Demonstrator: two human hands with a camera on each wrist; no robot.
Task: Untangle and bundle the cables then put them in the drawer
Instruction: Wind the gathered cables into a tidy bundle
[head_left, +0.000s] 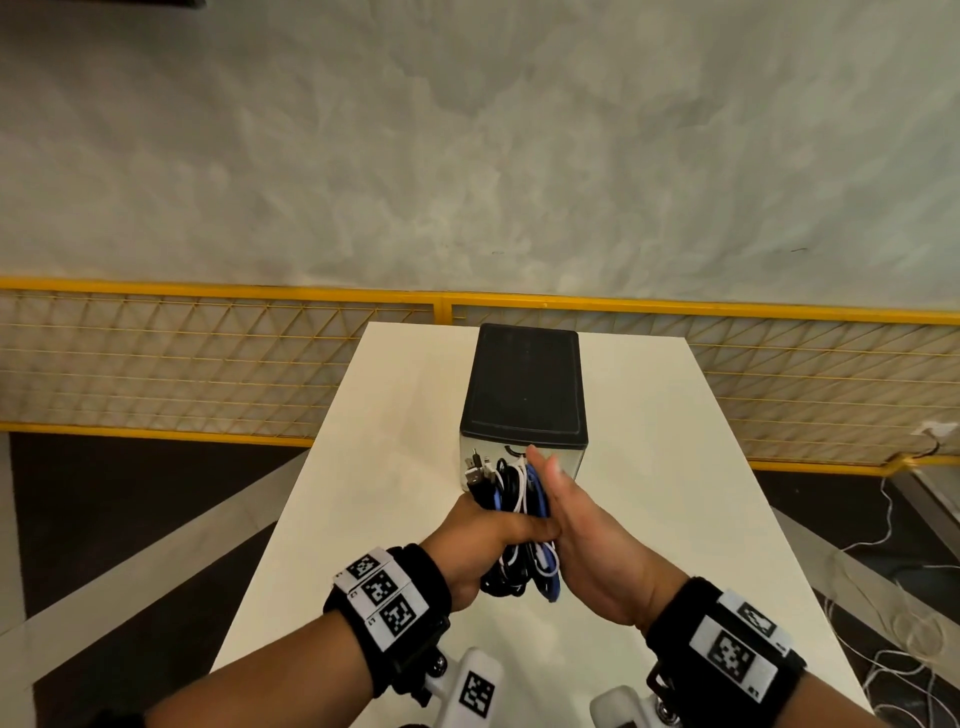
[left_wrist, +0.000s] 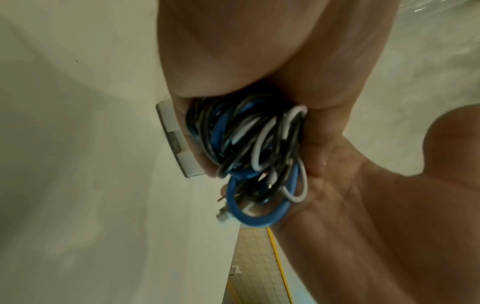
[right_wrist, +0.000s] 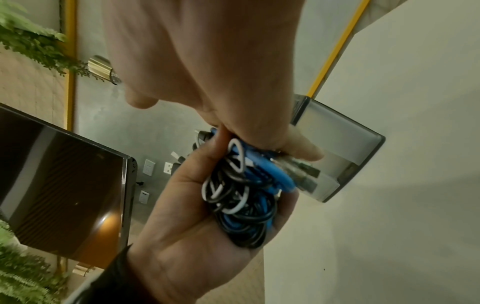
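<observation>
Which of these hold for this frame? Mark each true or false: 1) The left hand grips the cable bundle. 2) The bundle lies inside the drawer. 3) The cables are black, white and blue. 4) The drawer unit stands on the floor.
1) True: the left hand grips the cable bundle.
2) False: it is held between the left hand and the right hand, in front of the drawer unit.
3) True.
4) False: it stands on the white table.
</observation>
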